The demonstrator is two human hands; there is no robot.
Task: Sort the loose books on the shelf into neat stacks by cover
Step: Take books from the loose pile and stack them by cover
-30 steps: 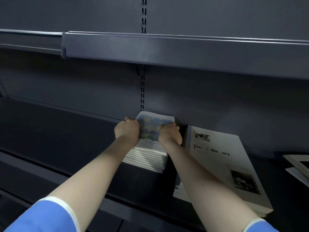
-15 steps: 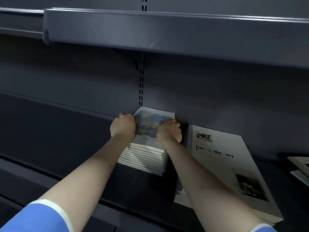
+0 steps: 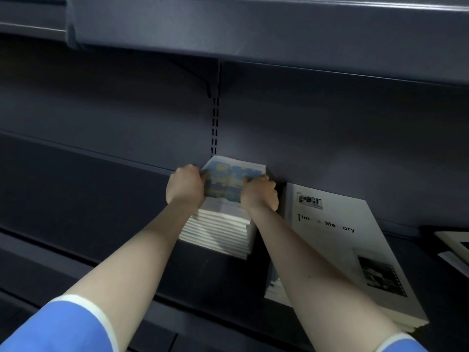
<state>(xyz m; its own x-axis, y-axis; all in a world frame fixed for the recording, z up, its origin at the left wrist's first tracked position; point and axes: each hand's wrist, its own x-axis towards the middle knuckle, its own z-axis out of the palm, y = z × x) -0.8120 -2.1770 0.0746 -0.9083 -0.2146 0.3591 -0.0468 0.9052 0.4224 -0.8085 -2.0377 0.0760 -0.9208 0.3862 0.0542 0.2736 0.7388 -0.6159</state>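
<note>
A stack of small books with a blue and yellow painted cover (image 3: 225, 184) stands against the back wall of the dark shelf (image 3: 88, 199). My left hand (image 3: 186, 185) grips the stack's left side and my right hand (image 3: 260, 194) grips its right side, fingers curled over the top book. The white page edges (image 3: 218, 232) of several books face me. To the right lies a stack of large white books (image 3: 337, 240) with black lettering and a film-strip photo on the cover.
The upper shelf (image 3: 253, 29) overhangs close above the hands. More white books (image 3: 454, 247) lie at the far right edge. The shelf's left half is bare dark metal, with a front lip (image 3: 76, 265) below.
The view has shifted slightly downward and closer. Both hands stay clamped on the sides of the small stack, which sits a little tighter to the back wall.
</note>
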